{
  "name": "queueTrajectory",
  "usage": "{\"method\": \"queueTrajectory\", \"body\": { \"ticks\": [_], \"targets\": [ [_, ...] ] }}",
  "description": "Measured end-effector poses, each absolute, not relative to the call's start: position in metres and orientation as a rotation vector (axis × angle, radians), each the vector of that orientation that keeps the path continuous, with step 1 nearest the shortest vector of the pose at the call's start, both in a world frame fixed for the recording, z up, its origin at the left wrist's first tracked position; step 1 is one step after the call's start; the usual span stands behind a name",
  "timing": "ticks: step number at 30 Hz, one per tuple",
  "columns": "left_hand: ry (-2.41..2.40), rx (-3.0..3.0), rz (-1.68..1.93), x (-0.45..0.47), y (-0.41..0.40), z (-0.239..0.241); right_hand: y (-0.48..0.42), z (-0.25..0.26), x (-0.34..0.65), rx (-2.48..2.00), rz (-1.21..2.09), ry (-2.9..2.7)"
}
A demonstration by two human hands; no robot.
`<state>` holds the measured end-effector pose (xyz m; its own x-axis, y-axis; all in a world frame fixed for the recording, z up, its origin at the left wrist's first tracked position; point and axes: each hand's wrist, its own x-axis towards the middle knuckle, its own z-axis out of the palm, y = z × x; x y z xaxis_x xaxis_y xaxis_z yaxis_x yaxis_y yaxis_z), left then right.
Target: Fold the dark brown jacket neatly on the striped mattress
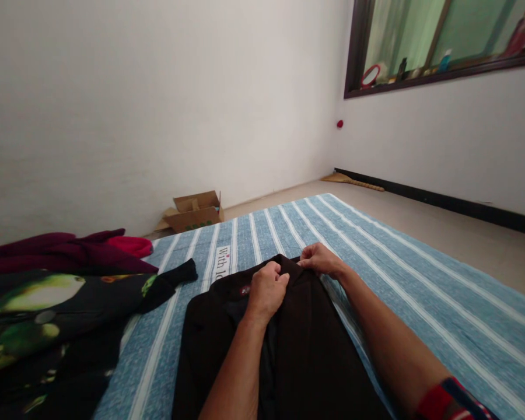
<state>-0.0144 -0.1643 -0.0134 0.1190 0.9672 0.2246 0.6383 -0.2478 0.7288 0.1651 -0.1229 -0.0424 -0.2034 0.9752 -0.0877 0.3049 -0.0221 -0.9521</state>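
A dark brown jacket point(315, 344) lies front up on the blue-and-white striped bed cover point(394, 274), its collar toward the far side and a small red label showing inside the neck. My left hand point(268, 290) is closed on the collar near the lapel. At the shoulder by the collar's right end, my right hand point(321, 259) pinches the edge of the fabric. The jacket's lower part runs out of view at the bottom, and my left forearm covers some of its front.
To the left lie a black garment with a green print point(39, 315) and a maroon garment point(65, 254). An open cardboard box point(196, 213) stands on the floor by the wall. A broom point(354, 181) lies along the right wall, under a window with small items on its sill.
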Motion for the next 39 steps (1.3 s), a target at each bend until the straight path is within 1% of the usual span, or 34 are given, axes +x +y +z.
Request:
{"method": "queueTrajectory", "body": {
  "ticks": [4,11,27,39],
  "targets": [
    [1.636,2.025,0.975,-0.014,-0.167,-0.014,-0.124,-0.043,0.165,-1.378,1.239,-1.567],
    [1.666,2.068,0.860,-0.017,-0.166,-0.020,-0.125,-0.044,0.164,-1.369,1.243,-1.568],
    [1.746,2.047,0.765,-0.013,-0.167,-0.017,-0.135,-0.033,0.181,-1.250,1.494,-1.579],
    [1.766,2.116,0.736,-0.012,-0.177,-0.023,-0.135,-0.042,0.175,-1.447,1.399,-1.615]
  ]
}}
